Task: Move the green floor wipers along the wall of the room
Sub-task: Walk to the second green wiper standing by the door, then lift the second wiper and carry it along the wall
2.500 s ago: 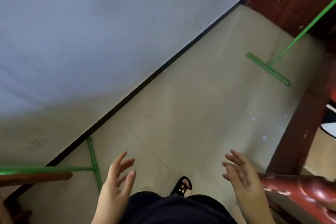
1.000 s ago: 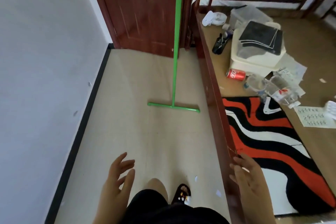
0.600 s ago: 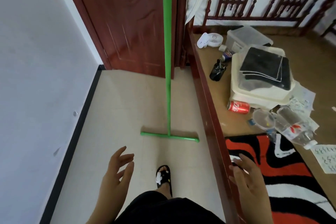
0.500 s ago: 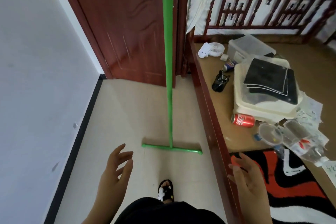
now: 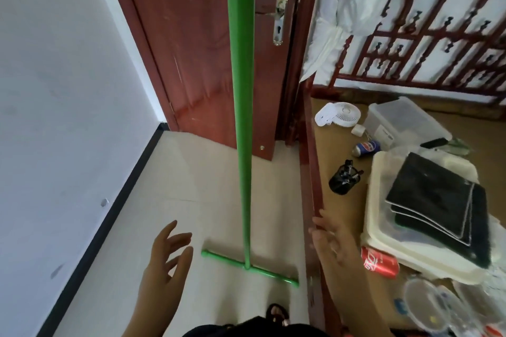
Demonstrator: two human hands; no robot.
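A green floor wiper (image 5: pixel 242 128) stands almost upright right in front of me, its long handle rising past the top of the view and leaning against the dark red door (image 5: pixel 197 44). Its green crossbar head (image 5: pixel 249 269) rests on the pale floor. My left hand (image 5: pixel 164 262) hovers low and left of the handle, fingers spread, holding nothing. My right hand (image 5: pixel 332 243) is raised to the right of the handle, fingers apart, beside the red wooden bed rail (image 5: pixel 312 172). Neither hand touches the wiper.
A white wall (image 5: pixel 60 117) with a black skirting runs along the left. The bed surface on the right holds a stacked white box with black pads (image 5: pixel 427 210), a red can (image 5: pixel 379 264), a small white fan (image 5: pixel 338 115), a clear tub and bottles.
I have turned from the wiper by the left wall and walked up to the second wiper at the door; it now stands much nearer, and both open hands have risen toward its handle.
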